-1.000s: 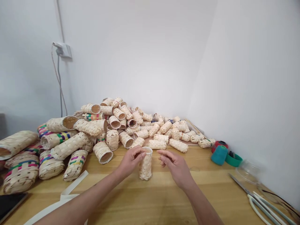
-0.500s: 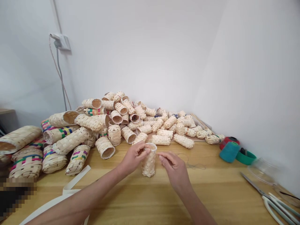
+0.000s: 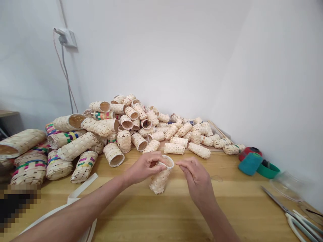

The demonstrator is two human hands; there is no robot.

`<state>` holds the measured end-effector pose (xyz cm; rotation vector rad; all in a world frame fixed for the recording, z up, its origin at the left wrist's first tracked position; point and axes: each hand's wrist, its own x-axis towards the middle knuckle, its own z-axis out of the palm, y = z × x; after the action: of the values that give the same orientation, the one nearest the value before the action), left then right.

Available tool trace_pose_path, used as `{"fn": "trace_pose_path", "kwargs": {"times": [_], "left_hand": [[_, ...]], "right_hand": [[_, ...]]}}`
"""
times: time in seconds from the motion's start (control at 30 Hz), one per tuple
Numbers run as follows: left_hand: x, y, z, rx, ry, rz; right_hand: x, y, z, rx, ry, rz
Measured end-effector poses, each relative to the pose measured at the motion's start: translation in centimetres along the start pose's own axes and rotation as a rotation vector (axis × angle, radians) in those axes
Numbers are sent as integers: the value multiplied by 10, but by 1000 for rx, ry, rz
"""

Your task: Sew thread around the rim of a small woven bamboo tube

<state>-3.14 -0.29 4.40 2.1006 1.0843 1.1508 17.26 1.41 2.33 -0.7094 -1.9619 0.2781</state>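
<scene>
A small woven basket [image 3: 159, 181], shaped like a tube with a pale bound rim, leans to the right just above or on the wooden table; I cannot tell if its base touches. My left hand [image 3: 145, 167] grips it at the rim, thumb outside and fingers over the edge. Just right of the rim, my right hand [image 3: 195, 174] is closed in a pinch, thumb against index finger. Whatever it pinches is too fine to make out. A thin loop of thread [image 3: 217, 178] lies on the table beyond that hand.
A heap of woven baskets [image 3: 126, 122] covers the back and left of the table [image 3: 141, 215]. White strips [image 3: 84, 185] lie at front left. To the right are a teal thread cone [image 3: 250, 163], a green bowl [image 3: 268, 170], a clear container [image 3: 287, 185] and scissors [image 3: 290, 211].
The basket has tipped from nearly upright, its rim leaning right and its mouth showing more. My right hand has moved slightly right, still pinched. The view has shifted a little.
</scene>
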Motion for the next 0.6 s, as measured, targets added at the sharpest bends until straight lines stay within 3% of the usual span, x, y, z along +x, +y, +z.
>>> {"fn": "trace_pose_path", "kwargs": {"times": [0.17, 0.33, 0.6], "left_hand": [[1, 6, -7, -54, -153, 16], [1, 1, -10, -53, -207, 26], [2, 1, -10, -77, -237, 82]], "right_hand": [[1, -2, -4, -39, -52, -93], [2, -2, -5, -45, -111, -141], [2, 0, -4, -58, -98, -204]]}}
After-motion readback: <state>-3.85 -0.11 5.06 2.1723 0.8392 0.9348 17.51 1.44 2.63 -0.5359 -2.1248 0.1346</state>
